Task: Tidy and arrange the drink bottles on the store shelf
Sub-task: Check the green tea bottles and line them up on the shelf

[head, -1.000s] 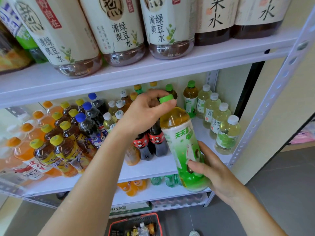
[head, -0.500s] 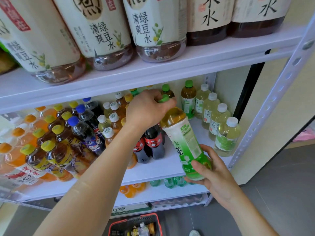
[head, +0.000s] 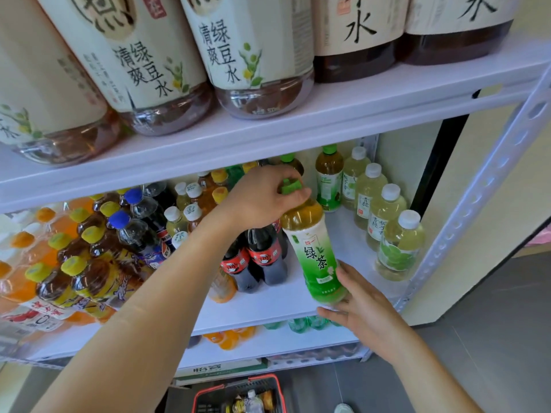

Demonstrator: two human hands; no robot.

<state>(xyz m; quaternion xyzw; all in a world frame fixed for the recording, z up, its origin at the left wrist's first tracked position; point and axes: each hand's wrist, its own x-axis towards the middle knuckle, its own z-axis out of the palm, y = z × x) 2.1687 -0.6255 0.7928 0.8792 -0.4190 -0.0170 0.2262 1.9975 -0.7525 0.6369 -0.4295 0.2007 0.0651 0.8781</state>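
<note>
A green tea bottle (head: pixel 313 251) with a green cap and a green-white label leans over the front of the middle shelf (head: pixel 268 308). My left hand (head: pixel 262 195) grips its cap from above. My right hand (head: pixel 360 308) holds the bottom of the bottle, fingers curled under its base. Two dark cola bottles (head: pixel 256 257) with red labels stand just left of it. More green tea bottles (head: pixel 328 177) stand at the back of the shelf.
Pale lime drink bottles (head: pixel 384 216) line the right side of the shelf, yellow-capped tea and orange drinks (head: pixel 77 275) fill the left. Large jugs (head: pixel 247 55) sit on the upper shelf. A red basket (head: pixel 238 394) stands on the floor below. The perforated shelf post (head: pixel 483 192) rises at right.
The bottle has turned in my hands so its label with large characters faces me, and it has moved further in over the shelf. Both hands stayed on it.
</note>
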